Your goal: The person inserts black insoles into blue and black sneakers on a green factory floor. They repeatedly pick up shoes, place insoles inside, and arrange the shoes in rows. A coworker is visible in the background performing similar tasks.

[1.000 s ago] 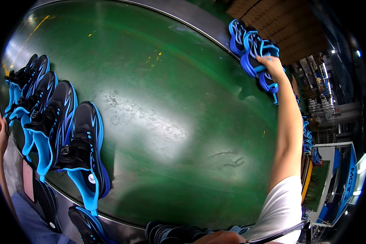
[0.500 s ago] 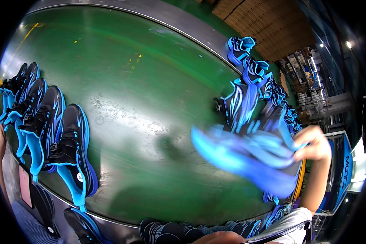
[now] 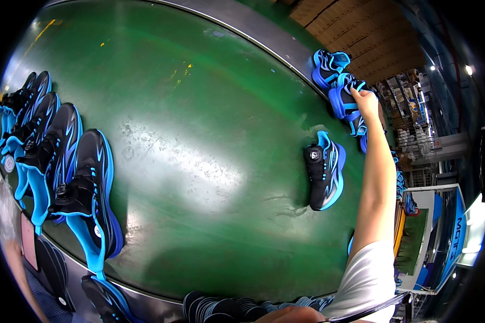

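Note:
My right hand (image 3: 365, 102) reaches to the far right, fingers pinched on a black-and-blue sneaker (image 3: 344, 98) in a row along the table's edge. Left of my forearm, a single sneaker (image 3: 324, 171) with a round lace dial stands on the green tabletop (image 3: 215, 124), toe toward me. Another sneaker (image 3: 328, 69) lies just beyond the gripped one. At the left, several matching sneakers (image 3: 99, 188) stand in a row, light-blue heel tabs toward me. My left hand is not in view.
A metal rim (image 3: 264, 40) borders the table. Along the near edge lie dark curved pieces (image 3: 221, 307) with pale blue lines. A co-worker's bare arm (image 3: 24, 280) shows at the far left, near a pink flat object (image 3: 29, 241). Cardboard (image 3: 355, 32) stands beyond the table.
My right hand has moved from the near right to the far right. The blurred sneaker it held is out of it. One sneaker now stands alone; the view has shifted slightly.

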Demonstrator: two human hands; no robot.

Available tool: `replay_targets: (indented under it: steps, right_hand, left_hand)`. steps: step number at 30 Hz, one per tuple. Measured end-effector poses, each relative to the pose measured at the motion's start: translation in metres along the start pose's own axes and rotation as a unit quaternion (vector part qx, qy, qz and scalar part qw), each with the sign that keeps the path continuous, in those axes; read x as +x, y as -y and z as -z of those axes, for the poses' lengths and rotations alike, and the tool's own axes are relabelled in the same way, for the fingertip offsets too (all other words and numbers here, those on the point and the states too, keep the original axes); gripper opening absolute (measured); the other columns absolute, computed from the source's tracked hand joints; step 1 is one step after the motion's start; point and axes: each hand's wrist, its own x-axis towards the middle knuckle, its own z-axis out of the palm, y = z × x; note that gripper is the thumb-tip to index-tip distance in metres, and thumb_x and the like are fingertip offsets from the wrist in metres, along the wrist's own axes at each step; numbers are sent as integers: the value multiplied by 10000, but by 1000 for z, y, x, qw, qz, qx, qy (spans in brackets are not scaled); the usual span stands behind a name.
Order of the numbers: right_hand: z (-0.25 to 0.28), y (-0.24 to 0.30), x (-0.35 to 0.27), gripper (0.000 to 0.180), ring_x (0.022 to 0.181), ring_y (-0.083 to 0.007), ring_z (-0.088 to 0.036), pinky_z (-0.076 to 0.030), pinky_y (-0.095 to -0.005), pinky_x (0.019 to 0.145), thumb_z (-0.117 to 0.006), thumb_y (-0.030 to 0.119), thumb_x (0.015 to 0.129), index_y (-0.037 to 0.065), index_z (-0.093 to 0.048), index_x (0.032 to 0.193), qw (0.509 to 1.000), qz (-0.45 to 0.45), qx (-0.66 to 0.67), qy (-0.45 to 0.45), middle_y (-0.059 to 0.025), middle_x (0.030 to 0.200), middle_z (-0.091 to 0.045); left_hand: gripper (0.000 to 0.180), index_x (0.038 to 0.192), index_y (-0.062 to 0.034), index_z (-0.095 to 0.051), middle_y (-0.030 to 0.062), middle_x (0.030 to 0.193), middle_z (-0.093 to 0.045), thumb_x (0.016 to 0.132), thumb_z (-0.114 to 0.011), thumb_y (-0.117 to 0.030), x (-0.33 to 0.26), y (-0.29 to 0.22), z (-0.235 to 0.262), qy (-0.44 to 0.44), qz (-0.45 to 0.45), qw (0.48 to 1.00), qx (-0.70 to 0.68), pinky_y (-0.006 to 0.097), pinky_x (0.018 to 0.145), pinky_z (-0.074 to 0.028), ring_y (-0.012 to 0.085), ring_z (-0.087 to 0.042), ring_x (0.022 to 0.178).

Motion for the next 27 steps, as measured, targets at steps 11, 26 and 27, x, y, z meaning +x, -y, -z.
replay_targets:
  steps: [11,26,27]
  right_hand:
    - [75,-19,-45,256,529,-72,-460,-365,-219,498,-588,218,727,-20,-587,633,959,112,189,180,-23,541,-527]
    - [4,14,13,183,488,-94,-466,-382,-241,463,-596,169,649,-8,-581,606,957,57,174,226,-23,570,-538]
    - [25,3,0,176,492,-88,-465,-379,-232,468,-602,169,649,1,-583,602,954,36,162,251,-16,575,-540]
  left_hand:
    - [482,1284,-24,-212,-53,523,-243,820,-343,-24,-81,28,-10,65,55,991,-107,144,327,-197,10,-231,380]
    - [555,1304,-60,-156,-40,549,-278,782,-327,20,-120,-2,12,106,53,993,14,146,362,-234,24,-263,428]
    - [557,1305,-61,-154,-40,551,-278,781,-328,21,-114,2,-20,117,54,992,-4,146,364,-235,25,-264,430]
